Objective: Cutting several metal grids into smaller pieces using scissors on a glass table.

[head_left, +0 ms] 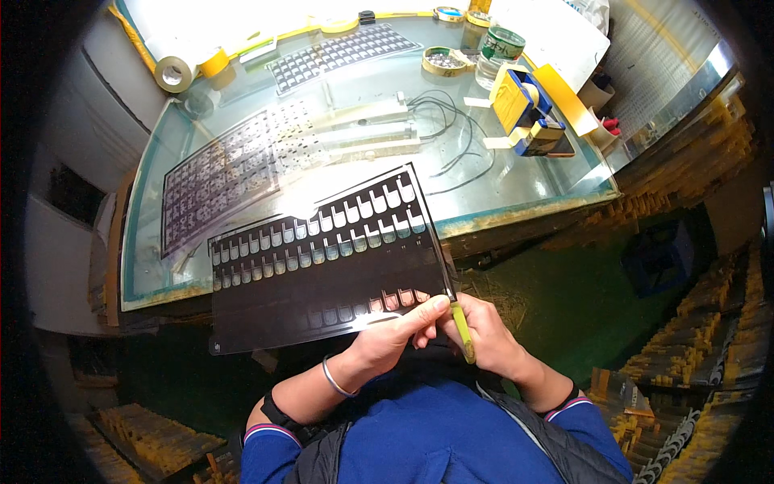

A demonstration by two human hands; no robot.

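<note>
My left hand [387,337] grips a dark film sheet [274,302] by its lower right corner, thumb on top. Rows of small clear tab-shaped windows run across the sheet, which is tilted in front of the glass table. At that same corner, my right hand [490,335] is closed around a tool with a yellow-green handle [462,327]. Its working end lies along the sheet's right edge, too hidden to tell the kind. My right fingertips are partly behind the sheet and my left hand.
On the lit glass table [516,189] lie a patterned film [218,173] and another film [347,52]. A blue-yellow tape dispenser [520,109], a jar [496,56], tape rolls [173,73] and black cables [451,121] are also there. Stacked yellowish-edged sheets [677,169] stand at the right.
</note>
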